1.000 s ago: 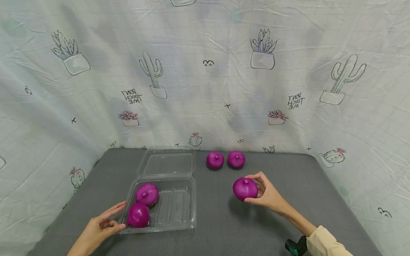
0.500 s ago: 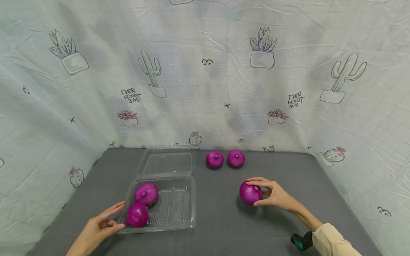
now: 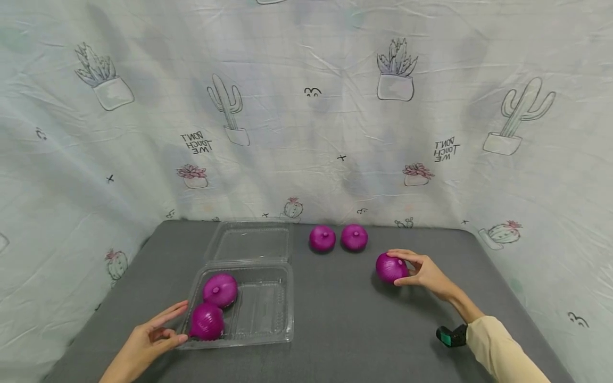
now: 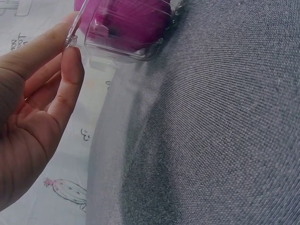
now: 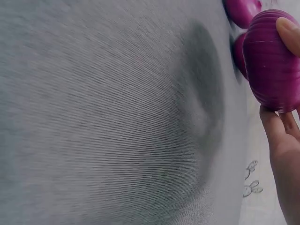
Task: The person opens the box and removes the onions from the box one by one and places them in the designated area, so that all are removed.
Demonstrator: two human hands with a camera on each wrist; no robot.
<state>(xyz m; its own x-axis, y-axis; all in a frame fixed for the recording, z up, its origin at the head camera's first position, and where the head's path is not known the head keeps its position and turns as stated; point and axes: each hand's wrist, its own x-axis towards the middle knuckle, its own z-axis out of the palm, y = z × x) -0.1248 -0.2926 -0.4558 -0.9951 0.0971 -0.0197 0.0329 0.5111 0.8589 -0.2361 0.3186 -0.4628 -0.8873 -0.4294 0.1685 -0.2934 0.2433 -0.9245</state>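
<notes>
My right hand (image 3: 426, 274) grips a purple onion (image 3: 390, 267) between thumb and fingers at the right of the grey table. In the right wrist view, that onion (image 5: 272, 63) is just off the cloth, with its shadow below. At the left, my left hand (image 3: 148, 343) pinches the near left rim of a hinged clear plastic container (image 3: 291, 298). The left wrist view shows thumb and fingertips (image 4: 72, 65) on either side of that rim. Inside the container's left part lie two purple onions, one farther back (image 3: 220, 290) and one nearer (image 3: 207, 322).
Two more purple onions, left (image 3: 322, 238) and right (image 3: 354, 237), sit side by side near the table's back edge. The container's lid (image 3: 251, 244) lies folded back behind its base. A printed curtain (image 3: 306, 122) hangs behind and at both sides.
My right hand has carried its onion to the right and then toward the back, and the onion has turned in the view. My left hand and the container have stayed put.
</notes>
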